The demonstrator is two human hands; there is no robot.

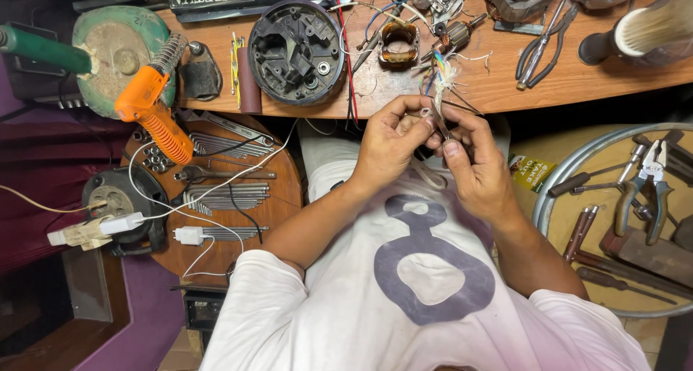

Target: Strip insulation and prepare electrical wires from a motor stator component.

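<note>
My left hand (386,147) and my right hand (473,162) meet above my lap, just below the edge of the wooden workbench (498,89). Both pinch a thin bundle of coloured wires (442,75) that runs up from my fingers onto the bench. A small metal tool tip (436,122) shows between the fingertips, held by my right hand. The wires lead toward a copper-wound motor stator (398,45) and a small armature (455,33) on the bench.
A round black motor housing (296,50) lies on the bench, with pliers (538,50) to the right. An orange soldering gun (151,104) stands left over a round tray of wrenches (224,190). A metal-rimmed tray (570,169) of pliers and screwdrivers sits right.
</note>
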